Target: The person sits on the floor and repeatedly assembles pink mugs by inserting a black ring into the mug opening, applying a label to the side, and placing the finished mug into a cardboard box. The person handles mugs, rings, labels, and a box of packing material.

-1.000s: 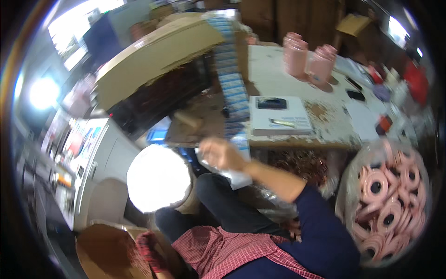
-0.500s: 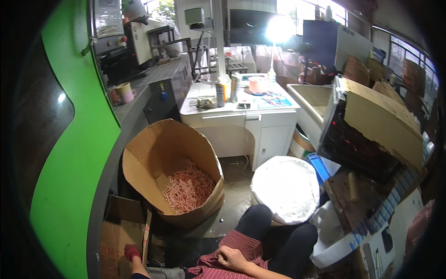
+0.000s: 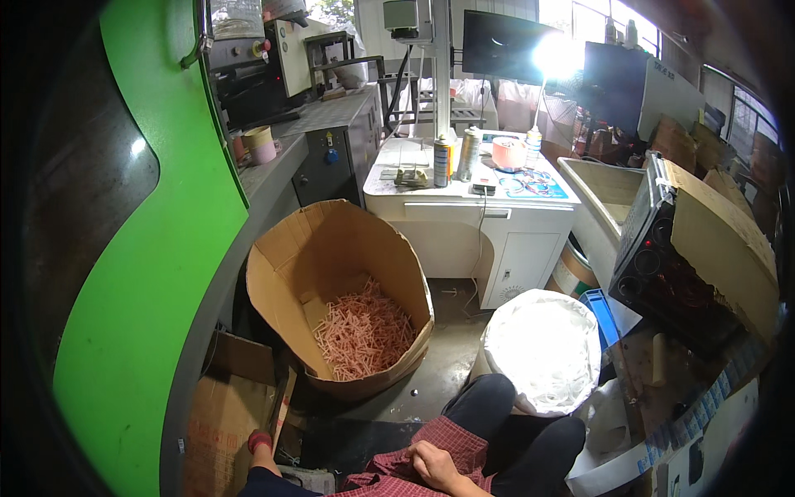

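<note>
Low in the view, my right hand (image 3: 435, 465) rests on the red checked cloth (image 3: 457, 441) over my lap. Its fingers are curled; whether anything lies in them is hidden. At the lower left, a small dark-red covered end (image 3: 259, 441) of a limb shows beside a flat piece of cardboard (image 3: 222, 451); whether it is my left hand or a foot I cannot make out. Ahead stands a big open cardboard box (image 3: 286, 257) holding a heap of thin pink sticks (image 3: 364, 331). Beyond my knees (image 3: 484, 404) is a round container with a white liner (image 3: 542, 352).
A white cabinet table (image 3: 464, 199) bears spray cans (image 3: 443, 161), a pink roll (image 3: 508, 154) and a lit lamp (image 3: 553, 60). The green machine panel (image 3: 153, 273) curves along the left. At right are a black device (image 3: 671, 273) under cardboard and a pale basin (image 3: 592, 199).
The whole view has shifted: most things now sit farther right in the picture. My right hand stays curled on the checked cloth, and the boxes and container keep their places.
</note>
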A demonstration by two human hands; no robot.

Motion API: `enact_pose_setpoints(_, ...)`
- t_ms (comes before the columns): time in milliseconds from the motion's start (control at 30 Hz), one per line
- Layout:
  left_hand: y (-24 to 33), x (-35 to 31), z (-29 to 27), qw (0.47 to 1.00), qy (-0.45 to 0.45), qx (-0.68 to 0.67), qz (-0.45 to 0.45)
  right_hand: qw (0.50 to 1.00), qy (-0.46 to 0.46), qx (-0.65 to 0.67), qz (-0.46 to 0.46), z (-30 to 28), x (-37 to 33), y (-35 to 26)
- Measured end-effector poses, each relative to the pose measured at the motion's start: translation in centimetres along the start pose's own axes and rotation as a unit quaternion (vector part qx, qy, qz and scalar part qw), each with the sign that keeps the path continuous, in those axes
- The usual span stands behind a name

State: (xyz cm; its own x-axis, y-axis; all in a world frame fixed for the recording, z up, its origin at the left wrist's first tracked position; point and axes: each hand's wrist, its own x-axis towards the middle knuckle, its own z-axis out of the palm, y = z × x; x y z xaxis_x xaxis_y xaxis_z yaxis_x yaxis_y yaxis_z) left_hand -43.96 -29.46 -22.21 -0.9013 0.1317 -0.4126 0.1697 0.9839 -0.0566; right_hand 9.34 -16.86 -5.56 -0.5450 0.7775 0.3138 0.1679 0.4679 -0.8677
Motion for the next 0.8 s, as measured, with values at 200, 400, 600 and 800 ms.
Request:
enact_pose_setpoints(200, 0.3, -1.7, -1.0, 1.000, 0.015, -0.023, 0.005, 1.000, -0.006, -0.020, -0.008, -0.1, 0.3, -0.6)
enact_pose_setpoints(400, -1.0, -5.1, -2.9, 0.987, 0.023, -0.134, -0.081, 1.000, 0.015, -0.005, -0.001, -0.2, 0.3, -0.8)
enact_pose_setpoints(600, -8.4, -9.2, -4.1, 0.986, 0.029, -0.121, -0.110, 1.000, 0.021, -0.011, -0.012, -0.7, 0.7, -1.3)
enact_pose_setpoints(800, -14.6, -13.8, -6.0, 0.973, 0.020, 0.025, -0.229, 0.999, -0.020, -0.002, 0.038, -0.8, 0.3, -2.2)
